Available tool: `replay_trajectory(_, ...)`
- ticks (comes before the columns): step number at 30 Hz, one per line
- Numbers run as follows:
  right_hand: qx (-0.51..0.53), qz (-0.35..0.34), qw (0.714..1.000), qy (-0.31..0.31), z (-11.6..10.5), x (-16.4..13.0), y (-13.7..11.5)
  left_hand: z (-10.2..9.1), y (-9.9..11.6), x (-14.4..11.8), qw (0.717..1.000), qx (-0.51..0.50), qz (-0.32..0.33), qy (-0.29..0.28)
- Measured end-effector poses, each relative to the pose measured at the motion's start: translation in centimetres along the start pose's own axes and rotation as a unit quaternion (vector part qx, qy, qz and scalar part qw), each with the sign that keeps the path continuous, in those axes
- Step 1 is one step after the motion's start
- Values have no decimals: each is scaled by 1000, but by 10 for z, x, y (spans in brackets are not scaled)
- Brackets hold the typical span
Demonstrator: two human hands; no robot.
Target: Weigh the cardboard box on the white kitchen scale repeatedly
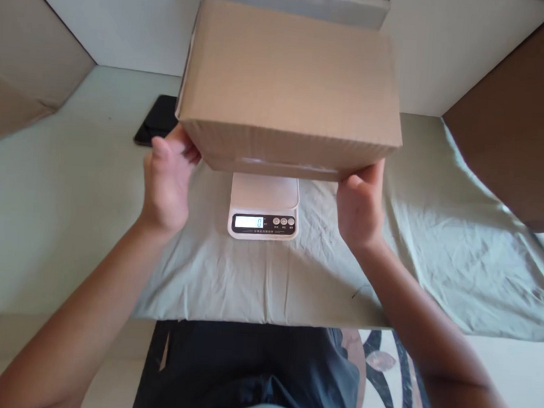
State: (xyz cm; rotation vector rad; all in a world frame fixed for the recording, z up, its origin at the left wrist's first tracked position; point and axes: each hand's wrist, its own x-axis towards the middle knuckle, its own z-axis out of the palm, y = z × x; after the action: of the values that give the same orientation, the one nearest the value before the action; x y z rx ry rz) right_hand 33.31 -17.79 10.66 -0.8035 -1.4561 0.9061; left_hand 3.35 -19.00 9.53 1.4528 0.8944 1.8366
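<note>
A brown cardboard box [294, 75] is held up between my two hands, tilted so its top and near side face me. My left hand [167, 181] grips its lower left corner, fingers tucked underneath. At the lower right, my right hand [361, 204] supports the box from below, thumb against the near side. Beneath and nearer to me sits a white digital kitchen scale [265, 192], its back part hidden by the box. The lit display [248, 221] reads 0, with a row of buttons to its right.
A dark smartphone [157, 121] lies behind my left hand, partly covered by the box. Pale green cloth [441, 241] covers the table, wrinkled on the right. Large cardboard boxes stand at the left [26, 56] and right [520, 122]. A white wall [140, 21] closes the back.
</note>
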Motion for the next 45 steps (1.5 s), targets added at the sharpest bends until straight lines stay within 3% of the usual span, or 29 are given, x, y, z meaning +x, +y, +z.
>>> replay_trajectory(4,20,35,999,-3,6,-25,-3,3,-2,-31,999,15,-3,40)
replay_trajectory(8,43,54,997,-18,9,-33,14,1,-14,-45,997,25,-14,69)
replay_trajectory(12,53,61,996,-29,8,-39,25,-1,-12,-54,996,39,-29,75)
replay_trajectory(32,21,92,995,-22,11,-41,15,2,-2,-57,994,49,-50,84)
replay_trajectory(45,32,70,996,-34,10,-37,16,2,-4,-56,994,51,-41,82)
